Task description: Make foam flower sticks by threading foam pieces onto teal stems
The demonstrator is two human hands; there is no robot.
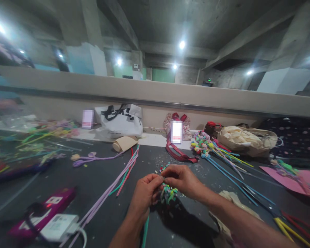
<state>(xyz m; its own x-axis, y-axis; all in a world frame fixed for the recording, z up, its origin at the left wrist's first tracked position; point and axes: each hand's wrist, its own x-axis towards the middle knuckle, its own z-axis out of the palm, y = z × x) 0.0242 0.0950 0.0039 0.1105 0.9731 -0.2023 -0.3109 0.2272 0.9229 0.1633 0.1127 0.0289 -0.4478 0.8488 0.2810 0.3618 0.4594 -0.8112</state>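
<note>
Over the middle of the dark tabletop, my left hand (147, 190) is closed, thumb and finger pinched together. A green pipe cleaner (145, 229) runs out from under it toward the near edge. My right hand (182, 178) meets it fingertip to fingertip, also pinched; whatever lies between the tips is too small to make out. Just below the fingers is a fuzzy cluster of short multicoloured pipe-cleaner pieces (169, 194), partly covered by the left fingers. More cut bits (163, 168) show just behind the hands.
Lilac pipe cleaners (111, 184) lie left, near a purple power strip (48, 210) with a white charger (58, 227). Right are a flower bunch (201, 143), yellow-handled scissors (276, 213) and pink paper (291, 179). A white bag (121, 120) and floral pouch (187, 120) stand behind.
</note>
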